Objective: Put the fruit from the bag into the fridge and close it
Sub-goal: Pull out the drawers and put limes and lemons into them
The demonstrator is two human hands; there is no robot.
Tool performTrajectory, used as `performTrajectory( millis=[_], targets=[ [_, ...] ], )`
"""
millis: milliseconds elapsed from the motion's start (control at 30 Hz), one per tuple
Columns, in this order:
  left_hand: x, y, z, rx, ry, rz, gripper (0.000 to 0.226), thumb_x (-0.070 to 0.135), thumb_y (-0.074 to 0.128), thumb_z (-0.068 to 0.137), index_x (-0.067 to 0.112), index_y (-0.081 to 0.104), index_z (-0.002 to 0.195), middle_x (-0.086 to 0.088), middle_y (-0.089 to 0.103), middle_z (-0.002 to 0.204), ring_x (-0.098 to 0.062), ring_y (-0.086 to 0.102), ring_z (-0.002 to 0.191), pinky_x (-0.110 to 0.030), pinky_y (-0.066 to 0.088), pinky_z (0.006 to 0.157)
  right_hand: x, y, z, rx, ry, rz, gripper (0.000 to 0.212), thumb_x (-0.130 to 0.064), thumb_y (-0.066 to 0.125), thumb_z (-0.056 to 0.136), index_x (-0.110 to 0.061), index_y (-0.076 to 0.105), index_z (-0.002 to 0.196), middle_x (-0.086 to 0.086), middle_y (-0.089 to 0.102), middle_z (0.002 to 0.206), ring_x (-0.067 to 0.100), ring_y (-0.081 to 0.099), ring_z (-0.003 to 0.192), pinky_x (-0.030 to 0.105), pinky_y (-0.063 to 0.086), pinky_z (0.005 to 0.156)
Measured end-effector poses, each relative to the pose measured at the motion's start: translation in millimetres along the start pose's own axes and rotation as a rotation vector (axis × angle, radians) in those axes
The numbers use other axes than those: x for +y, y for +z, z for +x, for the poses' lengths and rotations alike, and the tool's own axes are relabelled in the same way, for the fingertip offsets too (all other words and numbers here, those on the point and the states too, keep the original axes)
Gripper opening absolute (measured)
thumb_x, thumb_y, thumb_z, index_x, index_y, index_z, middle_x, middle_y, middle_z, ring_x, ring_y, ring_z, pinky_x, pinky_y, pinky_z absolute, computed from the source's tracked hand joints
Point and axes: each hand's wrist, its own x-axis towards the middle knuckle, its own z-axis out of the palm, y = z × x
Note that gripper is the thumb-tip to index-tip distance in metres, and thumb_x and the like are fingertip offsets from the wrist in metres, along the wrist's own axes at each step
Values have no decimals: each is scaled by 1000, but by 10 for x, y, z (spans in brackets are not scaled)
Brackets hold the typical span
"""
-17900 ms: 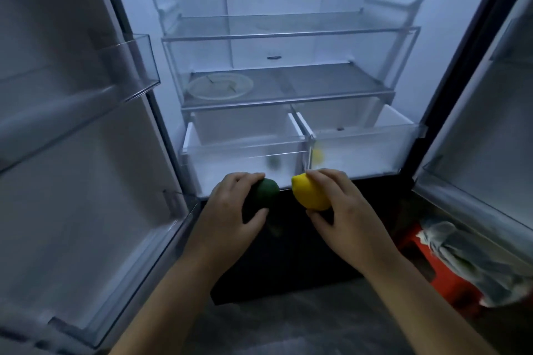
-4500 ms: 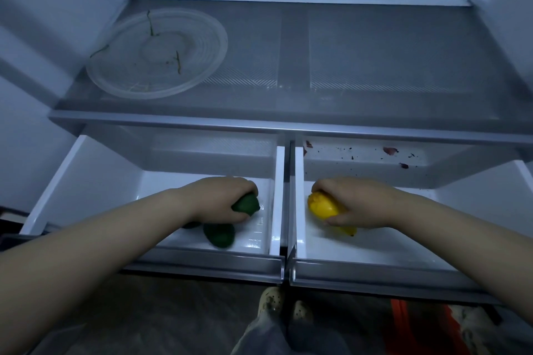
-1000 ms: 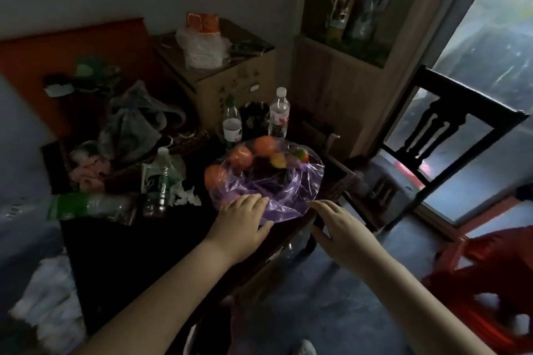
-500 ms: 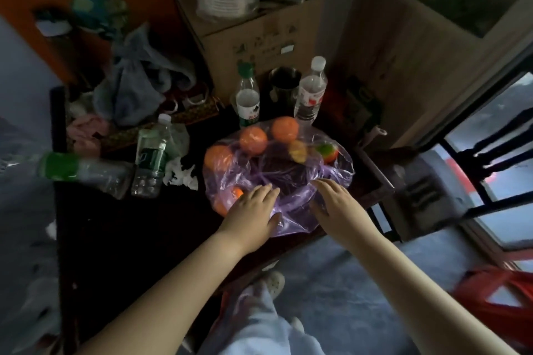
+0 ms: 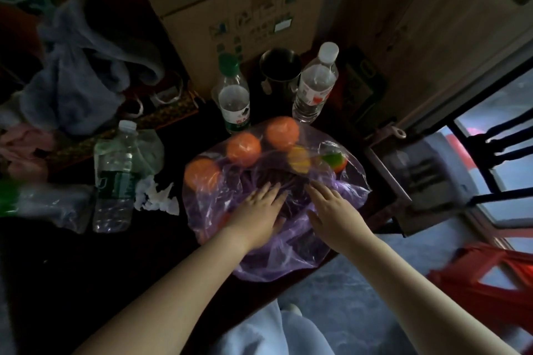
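Head view: left hand (image 5: 256,217) and right hand (image 5: 336,212) rest on upward-opening bag (image 5: 288,259).

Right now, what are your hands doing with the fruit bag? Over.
Left hand, right hand open, flat on purple bag. Oranges inside. Bottles close behind.

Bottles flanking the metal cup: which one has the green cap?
The left bottle, with the green label; the right bottle beyond the metal cup has a white cap and red-marked label.
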Motion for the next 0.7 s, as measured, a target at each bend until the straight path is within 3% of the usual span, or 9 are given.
performTrajectory(
  millis=[133,300,367,433,533,700],
  targets=[
    [-49,-3,164,43,44,46,63,38,31,99,19,-3,149,-6,-11,157,-23,-10,144,-34,-4,115,60,-6,104,69,-33,-36,60,-23,56,89,-7,35,142,12,34,149,30,33,137,41,28,111],
    [-102,-67,384,102,82,67,66,40,32,97,21,-2,149,-6,-9,157,-25,-8,144,-38,1,117,196,-91,235,103,-25,-57,62,-23,57,89,-6,33,144,10,27,153,26,18,143,35,11,113],
    [-86,-165,476,141,106,78,66,41,33,95,19,4,150,-9,2,158,-26,-1,145,-40,6,117,269,-141,291,114,-11,-36,63,-24,59,88,-6,34,143,10,28,152,26,19,143,38,17,115],
    [-66,-269,567,140,105,82,67,42,34,97,19,-1,149,-8,2,158,-25,-1,145,-37,-1,115,326,-208,346,136,4,-19,61,-23,59,88,-6,37,142,10,31,151,26,23,141,40,22,114],
    [-54,-393,700,153,76,85,68,44,33,98,20,-6,149,-6,3,158,-22,2,144,-34,-1,114,384,-309,422,140,31,11,58,-24,52,92,-12,32,144,6,24,154,23,18,143,38,19,114],
    [-44,-479,845,171,114,100,68,44,37,96,18,4,150,-5,13,157,-22,12,142,-33,5,113,473,-356,534,85,84,5,62,-31,47,94,-17,20,148,3,14,157,21,11,144,35,17,114]
  ],
)
